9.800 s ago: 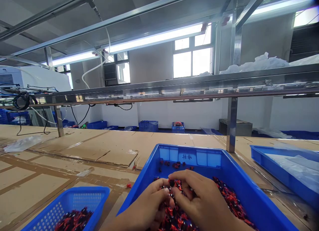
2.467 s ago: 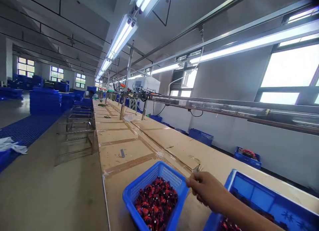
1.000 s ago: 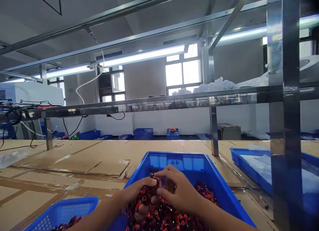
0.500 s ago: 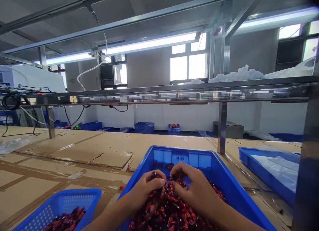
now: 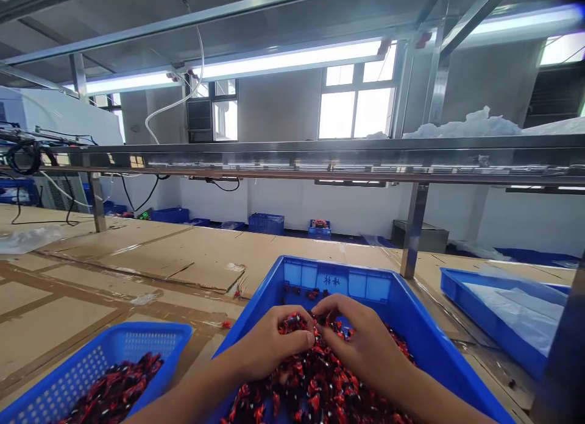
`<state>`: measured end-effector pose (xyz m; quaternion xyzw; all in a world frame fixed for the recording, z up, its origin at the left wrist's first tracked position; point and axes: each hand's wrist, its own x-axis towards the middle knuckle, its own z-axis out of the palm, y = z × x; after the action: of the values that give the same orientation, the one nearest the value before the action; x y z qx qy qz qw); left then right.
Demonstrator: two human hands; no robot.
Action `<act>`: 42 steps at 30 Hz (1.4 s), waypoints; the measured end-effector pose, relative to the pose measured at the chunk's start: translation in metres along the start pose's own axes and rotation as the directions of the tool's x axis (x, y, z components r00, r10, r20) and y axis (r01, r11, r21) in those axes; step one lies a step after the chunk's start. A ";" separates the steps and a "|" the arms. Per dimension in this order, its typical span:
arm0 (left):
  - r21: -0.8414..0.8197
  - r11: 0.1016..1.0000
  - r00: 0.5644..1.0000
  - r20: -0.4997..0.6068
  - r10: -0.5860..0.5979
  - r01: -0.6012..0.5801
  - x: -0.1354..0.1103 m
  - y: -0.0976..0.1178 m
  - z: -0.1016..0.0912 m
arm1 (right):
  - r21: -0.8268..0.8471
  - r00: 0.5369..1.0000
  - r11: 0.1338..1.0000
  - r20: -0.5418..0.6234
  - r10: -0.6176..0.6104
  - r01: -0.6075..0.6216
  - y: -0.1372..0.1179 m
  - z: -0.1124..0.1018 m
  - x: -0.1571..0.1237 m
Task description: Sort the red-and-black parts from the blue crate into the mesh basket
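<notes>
A deep blue bin (image 5: 423, 326) holds a heap of small, shiny red-and-black pieces (image 5: 315, 390), too small to name more closely. Over the heap, my left hand (image 5: 278, 342) is closed, its thumb and fingers curled around some of these pieces. My right hand (image 5: 359, 335) meets it from the other side, thumb and forefinger pinching a small dark piece. The fingertips of both hands nearly touch, partly hiding what they hold. At the lower left stands a perforated blue basket (image 5: 158, 332) with more red-and-black pieces in it.
Cardboard sheets (image 5: 183, 262) cover the table. To the right lies a shallow blue tray (image 5: 461, 290) with white plastic sheeting. A metal post (image 5: 415, 232) rises behind the bin, carrying a shelf beam (image 5: 283, 159) across the view.
My hands have come closer together, the left shifting right towards the right-hand fingertips. The camera view has tilted slightly down, showing more of the basket.
</notes>
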<state>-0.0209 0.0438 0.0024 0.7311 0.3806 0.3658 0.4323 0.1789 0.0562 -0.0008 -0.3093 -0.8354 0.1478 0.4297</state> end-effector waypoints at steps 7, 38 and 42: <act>0.015 0.996 0.995 0.031 -0.092 0.092 -0.001 -0.003 0.000 | 0.423 0.943 0.846 0.067 0.327 -0.324 0.003 0.003 0.004; 0.169 0.975 0.984 0.072 -0.160 0.146 -0.010 0.001 0.009 | 0.477 0.852 0.729 0.092 0.515 -0.491 -0.003 0.003 0.002; 0.165 0.975 0.983 0.083 -0.162 0.146 -0.010 0.003 0.009 | 0.594 0.809 0.605 0.141 0.570 -0.530 0.005 0.003 0.006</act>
<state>-0.0168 0.0310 -0.0001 0.7480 0.4429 0.2644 0.4177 0.1762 0.0642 -0.0014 -0.4003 -0.5918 0.5228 0.4649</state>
